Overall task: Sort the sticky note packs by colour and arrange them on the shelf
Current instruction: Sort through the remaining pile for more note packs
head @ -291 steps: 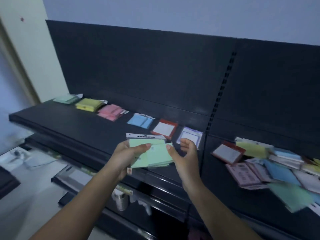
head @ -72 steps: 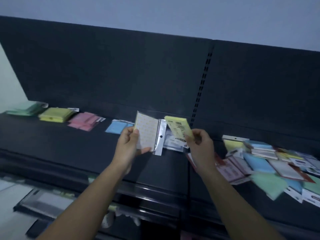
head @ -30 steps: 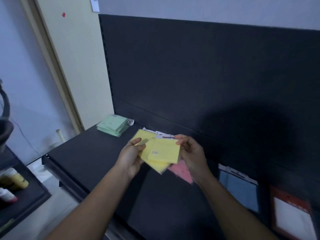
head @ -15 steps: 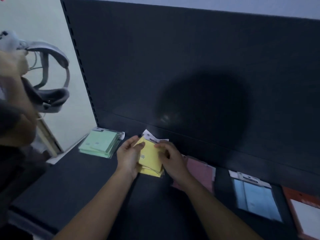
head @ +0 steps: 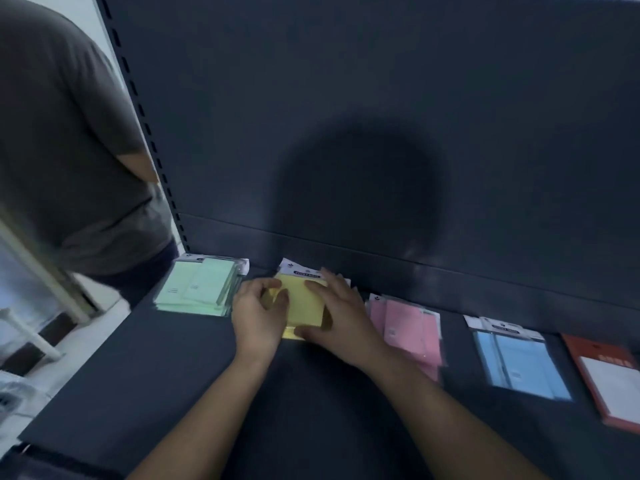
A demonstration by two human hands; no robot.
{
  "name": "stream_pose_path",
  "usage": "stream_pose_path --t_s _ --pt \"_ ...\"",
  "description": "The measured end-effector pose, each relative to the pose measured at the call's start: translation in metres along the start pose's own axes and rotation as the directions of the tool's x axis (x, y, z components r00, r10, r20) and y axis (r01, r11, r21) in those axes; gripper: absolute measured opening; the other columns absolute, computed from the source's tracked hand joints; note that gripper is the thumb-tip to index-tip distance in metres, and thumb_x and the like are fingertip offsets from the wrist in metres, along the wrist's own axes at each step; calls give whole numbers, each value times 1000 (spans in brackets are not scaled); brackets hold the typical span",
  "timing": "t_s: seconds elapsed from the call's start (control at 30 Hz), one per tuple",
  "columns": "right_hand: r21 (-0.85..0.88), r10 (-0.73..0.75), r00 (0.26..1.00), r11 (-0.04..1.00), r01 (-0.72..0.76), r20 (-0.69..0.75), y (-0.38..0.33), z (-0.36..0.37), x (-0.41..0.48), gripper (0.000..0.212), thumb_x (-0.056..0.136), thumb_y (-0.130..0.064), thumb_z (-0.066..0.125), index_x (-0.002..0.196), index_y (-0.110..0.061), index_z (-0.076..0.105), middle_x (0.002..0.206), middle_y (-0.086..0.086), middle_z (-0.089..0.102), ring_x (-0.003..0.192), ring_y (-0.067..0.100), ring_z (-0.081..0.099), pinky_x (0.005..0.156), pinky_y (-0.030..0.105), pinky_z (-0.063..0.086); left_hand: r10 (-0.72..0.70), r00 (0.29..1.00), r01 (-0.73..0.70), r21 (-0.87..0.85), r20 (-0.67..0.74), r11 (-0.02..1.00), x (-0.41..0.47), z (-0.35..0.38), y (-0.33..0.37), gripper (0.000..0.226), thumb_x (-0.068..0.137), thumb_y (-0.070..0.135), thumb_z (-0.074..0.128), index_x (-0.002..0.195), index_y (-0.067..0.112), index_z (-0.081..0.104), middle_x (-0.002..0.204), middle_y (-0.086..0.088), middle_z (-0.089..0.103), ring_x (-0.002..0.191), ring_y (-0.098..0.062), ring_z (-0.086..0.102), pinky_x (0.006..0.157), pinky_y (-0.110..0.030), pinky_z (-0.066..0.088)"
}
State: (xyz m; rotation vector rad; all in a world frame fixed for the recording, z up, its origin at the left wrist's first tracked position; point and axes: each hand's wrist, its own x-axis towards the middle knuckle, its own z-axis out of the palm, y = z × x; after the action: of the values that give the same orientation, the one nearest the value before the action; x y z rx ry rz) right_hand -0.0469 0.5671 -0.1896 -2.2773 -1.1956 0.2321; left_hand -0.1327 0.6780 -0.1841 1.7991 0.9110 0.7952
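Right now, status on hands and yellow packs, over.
Left hand grips yellow packs at left edge; right hand presses flat on top. Packs down on shelf, between green packs and pink packs. Another person stands at the shelf's left end.

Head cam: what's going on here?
A person is colour-sorting sticky notes on a dark shelf. The left hand grips the left edge of the yellow stack while the right hand presses flat on top. A green stack lies to its left; pink packs, blue packs and a red-framed pack lie to its right. Another person stands at far left.
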Motion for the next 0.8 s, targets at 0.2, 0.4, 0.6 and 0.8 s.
stream_pose_path --t_s 0.2,0.4,0.6,0.8 --pt "102 -8 992 995 21 -126 -5 -26 -27 67 81 -30 70 138 -17 39 150 0 26 140 15 23 115 27 17 169 986 -169 169 11 971 -19 0 20 19 84 13 63 103 14 62 112 0 57 111 -22 45 98 -36 32" --pt "122 47 963 992 -15 -265 16 -67 -81 46 83 -14 66 127 -8 52 132 3 46 123 15 44 104 15 27 413 886 -443 120 212 888 -61 31 57 17 81 9 66 98 10 65 101 -3 66 100 -24 56 91 -39 41" --pt "32 184 894 982 -188 -408 66 -111 -182 39 87 -17 62 124 -11 54 127 1 53 119 14 48 103 20 32 513 782 -558 30 353 830 -133 86 91 15 82 15 65 97 11 64 96 0 66 96 -20 55 87 -36 41" --pt "-9 363 780 904 -427 -509 125 -171 -335 36 89 -19 58 124 -15 53 125 -1 52 119 17 47 103 36 37 603 590 -699 -34 537 714 -254 162 132 22 84 26 63 104 17 62 102 4 63 103 -19 51 88 -31 32"
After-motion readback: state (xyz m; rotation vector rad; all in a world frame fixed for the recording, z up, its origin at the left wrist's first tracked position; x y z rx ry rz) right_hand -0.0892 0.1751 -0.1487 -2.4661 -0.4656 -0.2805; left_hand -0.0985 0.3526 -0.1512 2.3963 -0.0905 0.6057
